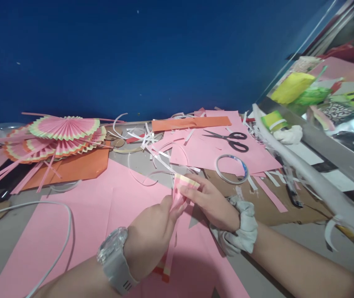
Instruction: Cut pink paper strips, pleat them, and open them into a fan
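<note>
Between my two hands is a pleated strip of pink paper (185, 181) with a pale yellow edge, folded into a narrow bundle. My left hand (154, 231), with a watch on its wrist, pinches the lower part of the folds. Fingers of my right hand (208, 198) are closed on the upper part; a grey scrunchie (242, 225) is round that wrist. Below my left hand a strip end with orange and yellow bands (165, 271) hangs over large pink paper sheets (84, 223). Some of the folds are hidden behind my fingers.
Pleated pink paper fans (63, 128) are stacked at the left. Black scissors (231, 138) lie on pink paper beside a roll of tape (232, 169). A box cutter (291, 186) lies at right. White paper scraps (147, 138) and a white cable (67, 207) are about.
</note>
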Demonstrator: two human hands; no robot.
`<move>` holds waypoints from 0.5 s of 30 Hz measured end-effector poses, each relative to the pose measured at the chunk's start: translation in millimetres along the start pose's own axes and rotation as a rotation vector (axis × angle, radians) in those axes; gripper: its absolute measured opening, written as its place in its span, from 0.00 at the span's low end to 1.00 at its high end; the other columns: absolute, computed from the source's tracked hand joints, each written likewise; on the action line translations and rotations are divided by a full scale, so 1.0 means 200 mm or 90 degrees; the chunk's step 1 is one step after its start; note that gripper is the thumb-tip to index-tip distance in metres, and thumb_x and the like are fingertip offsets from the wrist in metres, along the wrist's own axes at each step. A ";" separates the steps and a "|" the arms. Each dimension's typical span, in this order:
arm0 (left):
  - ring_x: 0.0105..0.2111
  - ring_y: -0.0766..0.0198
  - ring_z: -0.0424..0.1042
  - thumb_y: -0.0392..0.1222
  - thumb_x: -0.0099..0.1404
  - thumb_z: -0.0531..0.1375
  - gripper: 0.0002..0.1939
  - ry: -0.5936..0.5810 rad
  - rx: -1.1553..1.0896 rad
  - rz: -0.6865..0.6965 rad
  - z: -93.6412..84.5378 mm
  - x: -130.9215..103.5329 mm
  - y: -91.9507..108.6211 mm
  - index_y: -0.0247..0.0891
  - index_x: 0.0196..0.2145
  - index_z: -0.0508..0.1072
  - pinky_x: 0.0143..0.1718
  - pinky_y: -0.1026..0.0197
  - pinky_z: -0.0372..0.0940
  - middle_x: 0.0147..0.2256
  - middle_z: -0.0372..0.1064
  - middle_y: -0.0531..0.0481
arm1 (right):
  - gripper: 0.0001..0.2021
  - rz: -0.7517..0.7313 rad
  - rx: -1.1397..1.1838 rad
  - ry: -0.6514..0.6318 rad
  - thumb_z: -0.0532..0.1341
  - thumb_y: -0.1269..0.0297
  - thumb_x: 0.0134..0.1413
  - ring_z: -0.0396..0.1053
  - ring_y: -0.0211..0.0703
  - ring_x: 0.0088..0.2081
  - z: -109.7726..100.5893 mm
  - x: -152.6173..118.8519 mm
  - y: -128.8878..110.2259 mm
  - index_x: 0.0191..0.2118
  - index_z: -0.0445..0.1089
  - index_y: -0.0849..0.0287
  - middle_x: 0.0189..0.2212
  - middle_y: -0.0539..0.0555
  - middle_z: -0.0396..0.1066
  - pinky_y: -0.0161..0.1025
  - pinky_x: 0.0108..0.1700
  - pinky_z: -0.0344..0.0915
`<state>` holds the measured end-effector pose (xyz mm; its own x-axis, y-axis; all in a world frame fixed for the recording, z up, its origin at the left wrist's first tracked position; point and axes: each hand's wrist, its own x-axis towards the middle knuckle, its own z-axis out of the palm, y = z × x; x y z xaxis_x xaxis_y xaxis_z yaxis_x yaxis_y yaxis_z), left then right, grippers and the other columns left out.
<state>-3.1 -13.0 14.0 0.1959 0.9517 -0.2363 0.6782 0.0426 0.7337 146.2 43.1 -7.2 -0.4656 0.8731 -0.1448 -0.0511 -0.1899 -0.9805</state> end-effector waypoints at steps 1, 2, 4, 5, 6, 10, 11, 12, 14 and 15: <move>0.23 0.60 0.66 0.51 0.66 0.45 0.15 0.012 0.001 0.010 0.01 0.00 0.00 0.40 0.30 0.64 0.24 0.63 0.54 0.21 0.64 0.50 | 0.08 0.003 0.001 -0.003 0.60 0.60 0.52 0.62 0.34 0.29 0.00 0.00 0.00 0.35 0.68 0.60 0.27 0.48 0.65 0.32 0.32 0.60; 0.24 0.60 0.66 0.51 0.66 0.46 0.15 0.021 0.002 0.017 0.01 -0.01 0.00 0.40 0.30 0.64 0.25 0.63 0.54 0.22 0.65 0.50 | 0.08 0.004 0.003 -0.005 0.60 0.60 0.52 0.62 0.34 0.29 0.00 0.00 0.00 0.35 0.68 0.60 0.28 0.48 0.65 0.32 0.33 0.60; 0.25 0.59 0.67 0.51 0.66 0.45 0.16 0.012 0.000 0.022 0.01 -0.01 0.00 0.40 0.30 0.64 0.25 0.63 0.55 0.23 0.66 0.49 | 0.08 -0.003 0.004 -0.004 0.60 0.61 0.51 0.62 0.34 0.30 -0.01 0.00 0.00 0.36 0.68 0.59 0.29 0.48 0.65 0.32 0.33 0.61; 0.24 0.59 0.67 0.51 0.67 0.43 0.16 0.000 -0.001 0.019 0.01 -0.01 0.00 0.40 0.31 0.64 0.25 0.63 0.54 0.23 0.66 0.49 | 0.08 -0.009 -0.001 -0.002 0.60 0.61 0.51 0.62 0.34 0.30 0.00 0.00 0.00 0.35 0.68 0.59 0.29 0.48 0.65 0.31 0.33 0.61; 0.23 0.59 0.67 0.52 0.67 0.42 0.17 -0.015 0.001 0.010 0.01 -0.01 -0.01 0.40 0.32 0.63 0.24 0.62 0.54 0.23 0.66 0.50 | 0.07 -0.013 -0.007 -0.004 0.61 0.61 0.51 0.62 0.33 0.29 0.00 0.00 0.00 0.34 0.68 0.59 0.28 0.48 0.65 0.31 0.32 0.60; 0.25 0.57 0.68 0.53 0.67 0.41 0.18 -0.026 0.052 -0.012 -0.01 0.00 -0.02 0.38 0.36 0.62 0.24 0.61 0.53 0.24 0.67 0.48 | 0.07 0.013 -0.043 -0.058 0.61 0.60 0.50 0.61 0.34 0.28 0.01 -0.01 -0.01 0.32 0.67 0.59 0.27 0.47 0.64 0.31 0.30 0.60; 0.26 0.56 0.68 0.53 0.67 0.42 0.18 -0.029 0.063 -0.005 -0.01 0.00 -0.02 0.38 0.37 0.62 0.25 0.61 0.53 0.26 0.68 0.47 | 0.08 0.021 -0.056 -0.079 0.61 0.60 0.50 0.62 0.35 0.29 0.01 -0.01 -0.02 0.32 0.67 0.59 0.27 0.48 0.65 0.32 0.31 0.61; 0.27 0.55 0.69 0.52 0.67 0.42 0.18 -0.035 0.071 0.003 -0.01 0.00 -0.02 0.38 0.37 0.62 0.26 0.61 0.53 0.27 0.69 0.46 | 0.09 0.024 -0.074 -0.098 0.61 0.59 0.50 0.62 0.36 0.30 0.01 -0.01 -0.03 0.32 0.67 0.59 0.28 0.49 0.65 0.33 0.32 0.61; 0.28 0.54 0.70 0.51 0.67 0.42 0.17 -0.046 0.084 0.011 -0.01 0.01 -0.03 0.37 0.38 0.63 0.27 0.60 0.53 0.29 0.70 0.44 | 0.10 0.015 -0.113 -0.126 0.60 0.58 0.50 0.63 0.37 0.31 0.01 -0.01 -0.05 0.33 0.68 0.60 0.29 0.49 0.65 0.34 0.33 0.61; 0.29 0.53 0.70 0.51 0.67 0.42 0.18 -0.048 0.094 0.008 -0.02 0.01 -0.03 0.37 0.39 0.63 0.26 0.60 0.53 0.29 0.70 0.44 | 0.10 0.005 -0.131 -0.134 0.60 0.58 0.51 0.62 0.37 0.31 0.01 -0.01 -0.05 0.33 0.68 0.60 0.29 0.49 0.65 0.34 0.33 0.61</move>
<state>-8.6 -11.2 11.7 0.2534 0.9264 -0.2786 0.7706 -0.0192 0.6370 145.3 42.2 3.6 -0.6392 0.7557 -0.1425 0.1229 -0.0825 -0.9890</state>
